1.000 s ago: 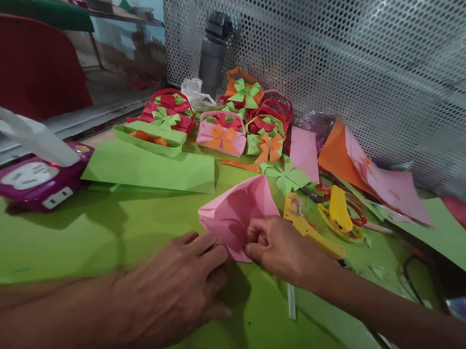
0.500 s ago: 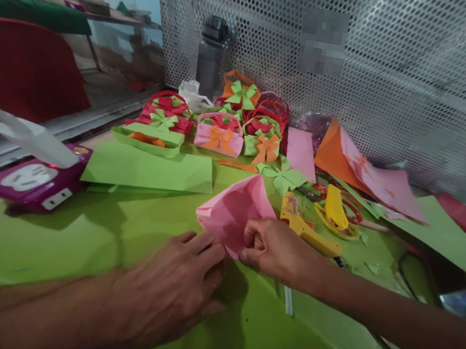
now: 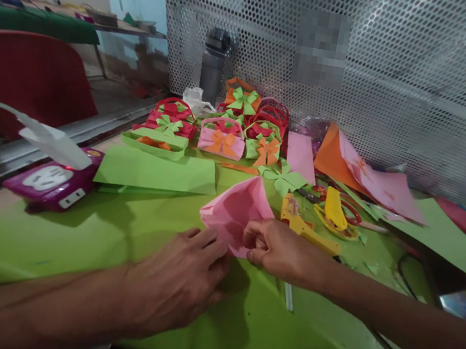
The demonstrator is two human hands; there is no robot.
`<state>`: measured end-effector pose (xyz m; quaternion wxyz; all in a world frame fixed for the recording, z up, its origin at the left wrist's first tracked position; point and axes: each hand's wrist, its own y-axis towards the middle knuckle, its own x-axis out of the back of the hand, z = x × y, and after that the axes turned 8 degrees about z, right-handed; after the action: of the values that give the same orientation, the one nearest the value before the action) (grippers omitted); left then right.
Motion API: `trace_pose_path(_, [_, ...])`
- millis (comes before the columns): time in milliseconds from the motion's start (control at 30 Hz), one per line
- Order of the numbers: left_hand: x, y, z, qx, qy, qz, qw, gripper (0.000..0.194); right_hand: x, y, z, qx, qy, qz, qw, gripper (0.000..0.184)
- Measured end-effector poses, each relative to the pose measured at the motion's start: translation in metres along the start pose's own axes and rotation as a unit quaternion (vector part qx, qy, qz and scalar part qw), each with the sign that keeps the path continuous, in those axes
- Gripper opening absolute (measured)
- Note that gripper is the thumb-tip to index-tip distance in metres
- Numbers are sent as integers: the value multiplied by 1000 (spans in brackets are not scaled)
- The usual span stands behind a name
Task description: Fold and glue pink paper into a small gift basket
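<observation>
Between my hands a folded piece of pink paper (image 3: 240, 208) stands partly opened, its hollow facing me, over the green table cover (image 3: 114, 244). My left hand (image 3: 184, 276) grips its near left edge with the fingers closed; the fingertips are partly hidden behind the hand. On the right side of the paper, my right hand (image 3: 278, 250) pinches the edge with thumb and curled fingers. Just beyond my right hand lies a yellow glue gun (image 3: 306, 231), with a clear glue stick (image 3: 288, 297) nearer to me. Folded green paper (image 3: 157, 171) rests to the left.
Several small paper handbags with bows (image 3: 222, 140) stand at the back, near a grey bottle (image 3: 212, 70). A purple power strip (image 3: 53, 180) sits at left. Yellow-handled scissors (image 3: 334, 209) and paper sheets (image 3: 451, 229) lie at right. A perforated metal panel (image 3: 264, 43) closes the back.
The view has shifted slightly, so the surroundings appear a little farther right and lower. Both hands keep their hold on the pink paper, with only slight finger movement.
</observation>
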<state>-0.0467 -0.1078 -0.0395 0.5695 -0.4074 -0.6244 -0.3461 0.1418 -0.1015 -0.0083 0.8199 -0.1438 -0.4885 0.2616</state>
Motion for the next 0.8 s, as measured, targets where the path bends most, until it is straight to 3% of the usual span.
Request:
trace_pose_path(200, [-1,2,2,2,6,-27,1000,20,-4,-4,1,20,-17,-20,999,21])
trace_pose_path(400, [-3,8,6,8,27,-35,999,23,-5,-23,-6,108,10,-72,992,20])
trace_pose_path(600, [4,24,4,8,119,23,993,13,16,-36,-21,158,14,-252,955,9])
trace_pose_path(800, [10,28,5,50,132,10,990,22,23,-28,-44,153,23,-301,941,10])
